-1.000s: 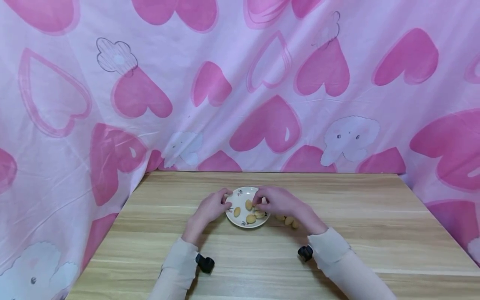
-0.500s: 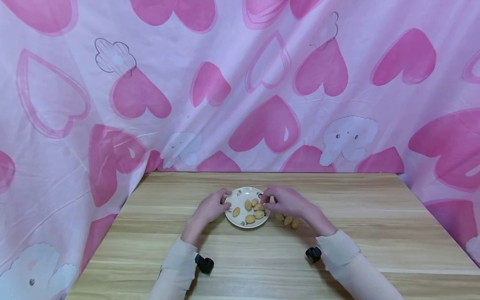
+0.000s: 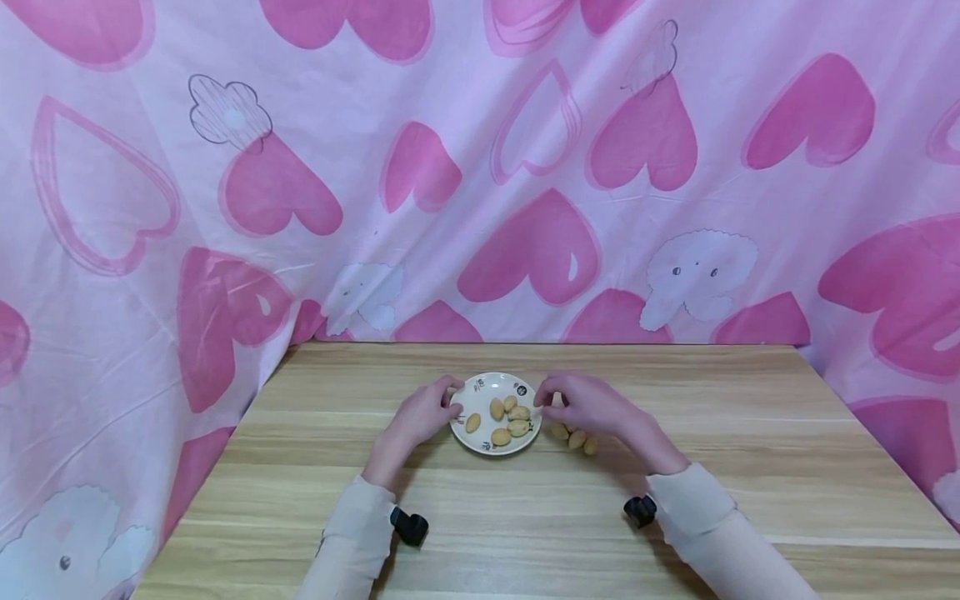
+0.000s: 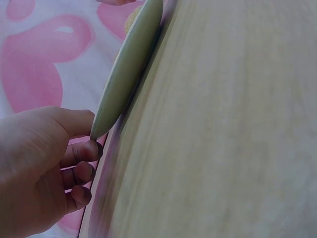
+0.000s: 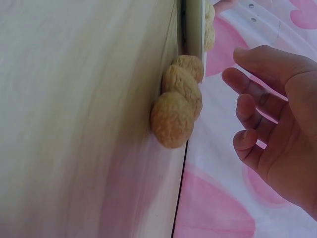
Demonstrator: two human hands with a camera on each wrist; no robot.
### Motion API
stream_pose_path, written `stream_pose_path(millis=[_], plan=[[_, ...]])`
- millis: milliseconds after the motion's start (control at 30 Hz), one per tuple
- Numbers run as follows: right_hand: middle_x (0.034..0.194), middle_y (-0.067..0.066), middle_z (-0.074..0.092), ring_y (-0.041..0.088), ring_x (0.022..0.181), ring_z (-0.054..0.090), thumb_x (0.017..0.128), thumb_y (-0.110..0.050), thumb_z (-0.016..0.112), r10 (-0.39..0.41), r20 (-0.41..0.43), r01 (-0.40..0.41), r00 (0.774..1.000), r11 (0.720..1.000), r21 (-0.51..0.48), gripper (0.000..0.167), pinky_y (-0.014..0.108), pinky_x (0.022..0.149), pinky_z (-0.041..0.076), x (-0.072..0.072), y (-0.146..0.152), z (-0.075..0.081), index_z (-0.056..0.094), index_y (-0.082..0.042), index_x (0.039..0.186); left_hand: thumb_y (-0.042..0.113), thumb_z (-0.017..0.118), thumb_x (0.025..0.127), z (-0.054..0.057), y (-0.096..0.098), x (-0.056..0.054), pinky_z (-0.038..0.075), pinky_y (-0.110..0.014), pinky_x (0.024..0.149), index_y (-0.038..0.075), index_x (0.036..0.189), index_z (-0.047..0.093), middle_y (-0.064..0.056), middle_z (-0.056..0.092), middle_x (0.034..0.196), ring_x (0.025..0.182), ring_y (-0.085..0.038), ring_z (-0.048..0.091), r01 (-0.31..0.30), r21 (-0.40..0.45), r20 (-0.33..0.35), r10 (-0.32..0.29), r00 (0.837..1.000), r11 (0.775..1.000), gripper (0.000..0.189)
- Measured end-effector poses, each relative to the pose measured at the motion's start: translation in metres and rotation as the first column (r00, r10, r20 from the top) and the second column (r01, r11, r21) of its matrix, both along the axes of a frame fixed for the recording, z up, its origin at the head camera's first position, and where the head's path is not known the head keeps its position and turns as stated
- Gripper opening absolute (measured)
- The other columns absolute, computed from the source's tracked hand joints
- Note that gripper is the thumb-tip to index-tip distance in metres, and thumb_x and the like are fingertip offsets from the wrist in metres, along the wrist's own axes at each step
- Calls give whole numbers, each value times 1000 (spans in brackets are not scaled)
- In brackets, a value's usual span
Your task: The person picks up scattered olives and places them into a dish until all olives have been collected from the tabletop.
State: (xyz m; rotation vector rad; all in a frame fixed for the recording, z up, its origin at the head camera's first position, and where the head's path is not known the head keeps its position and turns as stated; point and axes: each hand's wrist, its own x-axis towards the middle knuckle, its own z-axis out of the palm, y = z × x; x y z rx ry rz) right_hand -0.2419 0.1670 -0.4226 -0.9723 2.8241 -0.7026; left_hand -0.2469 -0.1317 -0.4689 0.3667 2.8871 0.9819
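In the head view, a white plate (image 3: pixel 480 443) with small dark prints lies on the table, several tan nuts (image 3: pixel 501 436) on it. Their rough, wrinkled shells resemble walnuts. At the plate's left rim my left hand (image 3: pixel 422 413) pinches the edge; the left wrist view has the thumb and index finger on the plate's rim (image 4: pixel 126 74). My right hand (image 3: pixel 592 407) hovers just right of the plate. Its fingers are loosely bent with nothing between them. Three more nuts (image 5: pixel 172 120) lie on the table beside the plate, below this hand.
The wooden table (image 3: pixel 525 533) ends at the back against a pink curtain (image 3: pixel 435 67) printed with hearts, which also hangs along both sides. A small black camera (image 3: pixel 409 527) is strapped on the left wrist, another camera (image 3: pixel 640 511) on the right.
My right hand has left a nut on the plate's right side and drawn away to the right, past the rim. The left hand stays at the rim.
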Motion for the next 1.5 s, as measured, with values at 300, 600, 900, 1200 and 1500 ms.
stream_pose_path(millis=[300,600,900,1200,1500], plan=[[99,-11,67,11,88,62,91,-21,69,-42,51,42,998,999,-4,10,35,82,51,0,10,-3,73,-20,100,21,67,93,0,0,0,40,-29,62,13,130,61,2,57,78,66,-12,49,2,6,-5,-2,1000,1000,38],[89,-13,65,7,84,61,92,-22,68,-85,78,87,993,996,-19,10,36,84,50,-1,24,-7,72,-21,101,21,67,92,0,-2,0,41,-29,63,13,129,61,2,57,79,67,-13,49,0,11,-14,0,1000,1000,38],[91,-12,66,8,84,60,91,-24,70,-98,125,103,987,994,-35,9,36,82,51,-2,34,-13,72,-21,100,21,67,93,0,-1,-1,41,-29,63,13,130,61,2,57,79,67,-12,49,0,8,-7,0,1000,1000,38],[92,-11,65,13,86,60,91,-25,72,-54,139,61,989,997,-47,11,26,76,49,0,42,-15,72,-20,101,21,67,93,1,-1,0,40,-29,62,13,129,61,2,57,78,66,-13,49,2,11,-5,-2,1000,1000,38],[93,-12,65,12,87,60,92,-31,71,-48,183,51,982,999,-13,12,27,76,49,-1,48,-17,71,-25,103,22,67,93,2,0,1,40,-29,63,13,129,61,1,57,79,67,-13,49,0,20,5,-1,1000,1000,38]])
